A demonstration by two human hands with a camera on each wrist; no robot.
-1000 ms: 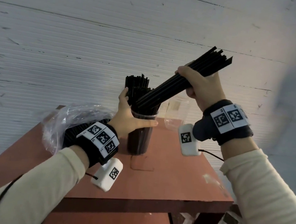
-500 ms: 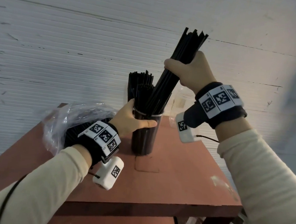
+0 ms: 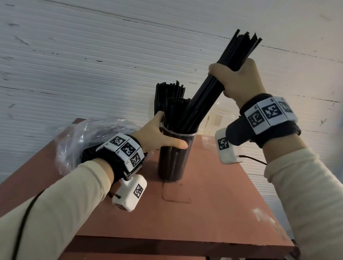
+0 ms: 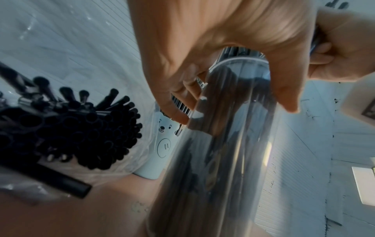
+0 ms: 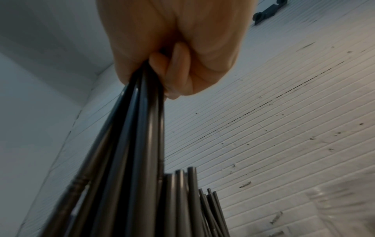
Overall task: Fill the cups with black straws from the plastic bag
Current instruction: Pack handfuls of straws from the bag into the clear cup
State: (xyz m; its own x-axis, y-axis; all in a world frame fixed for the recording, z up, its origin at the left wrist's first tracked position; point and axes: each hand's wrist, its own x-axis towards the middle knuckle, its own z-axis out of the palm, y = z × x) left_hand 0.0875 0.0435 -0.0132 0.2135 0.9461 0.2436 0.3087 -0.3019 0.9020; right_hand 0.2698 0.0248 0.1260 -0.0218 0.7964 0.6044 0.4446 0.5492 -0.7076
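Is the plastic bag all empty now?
No, the left wrist view shows many black straws lying inside the plastic bag.

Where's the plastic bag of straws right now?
In the head view, the plastic bag lies on the table's far left, just behind the left hand gripping the clear cup.

Left hand is wrapped round the clear cup just under its rim, thumb across the front, forearm reaching in low. Right hand is up above and right of the cup, fist closed tight on a tilted straw bundle.
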